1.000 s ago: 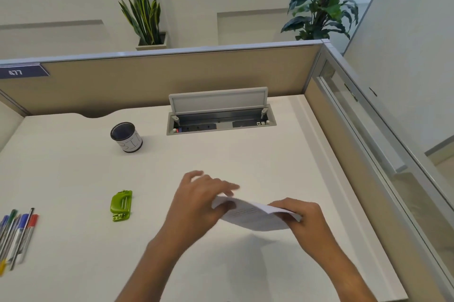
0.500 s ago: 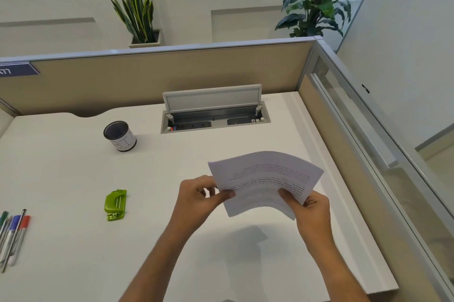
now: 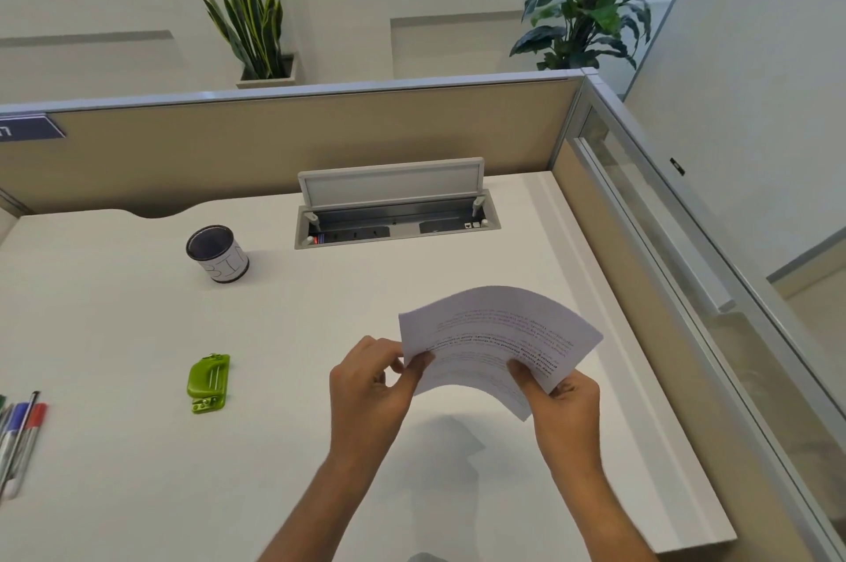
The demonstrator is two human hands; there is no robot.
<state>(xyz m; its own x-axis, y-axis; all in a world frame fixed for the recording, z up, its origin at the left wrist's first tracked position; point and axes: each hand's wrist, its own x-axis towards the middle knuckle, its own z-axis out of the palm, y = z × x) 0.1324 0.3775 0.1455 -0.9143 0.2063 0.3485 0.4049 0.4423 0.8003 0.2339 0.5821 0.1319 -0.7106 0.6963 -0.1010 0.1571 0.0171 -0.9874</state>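
My left hand (image 3: 373, 383) pinches the near-left corner of the printed sheet (image 3: 499, 339), right hand (image 3: 565, 399) grips its near-right edge, both closed on it, held above the worktop (image 3: 137, 323). Looks light & floppy, creases easily, so best held at opposite edges w/ light tension. White, bowed, text upside down.

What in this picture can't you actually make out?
- Head view: print on the paper is too small and blurred to read.
- Markers are cut off by the left edge.
- The right hand hides its fingers behind the paper.
- The cup is too dark inside to see.
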